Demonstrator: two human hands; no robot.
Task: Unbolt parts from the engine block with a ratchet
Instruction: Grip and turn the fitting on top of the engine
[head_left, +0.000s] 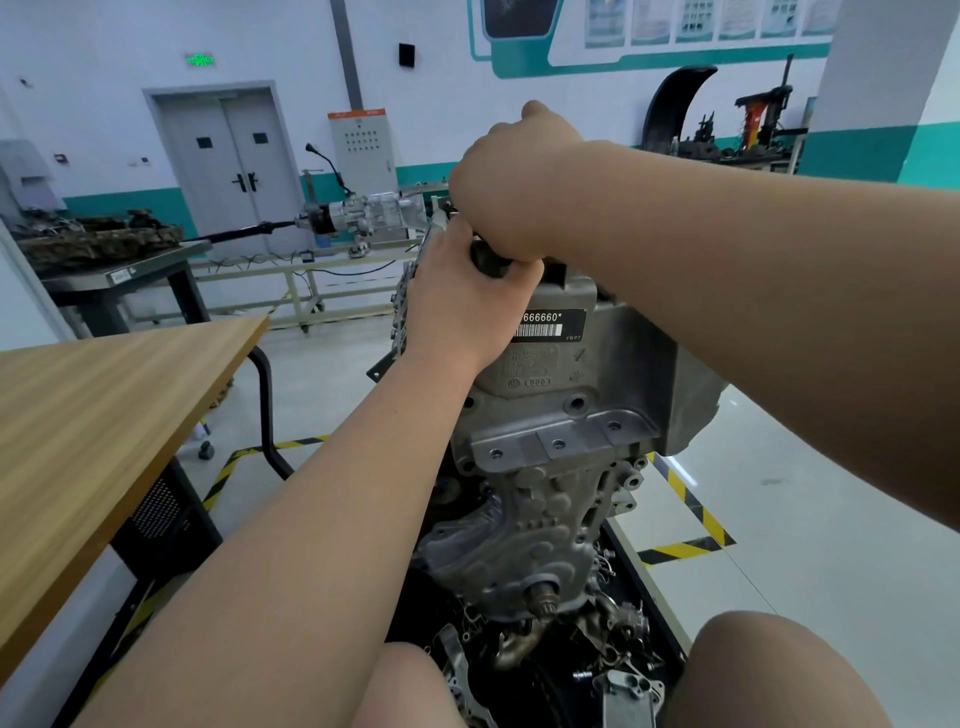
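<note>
Head view: the grey cast-metal engine block (561, 467) stands upright on a black floor tray (660, 618). At its top edge, the left hand (467, 306) has its fingers (522, 273) curled round the black ratchet handle (487, 261), and the right hand (511, 192) is fisted over it. Best to keep the socket square and pull steadily.

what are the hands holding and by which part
Both grip the ratchet by its dark handle, atop the engine block: right hand above, left hand just below. Its head is hidden.

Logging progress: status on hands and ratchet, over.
Left hand and right hand both grip ratchet atop engine block. Its head hidden by hands. No obstruction seen.
</note>
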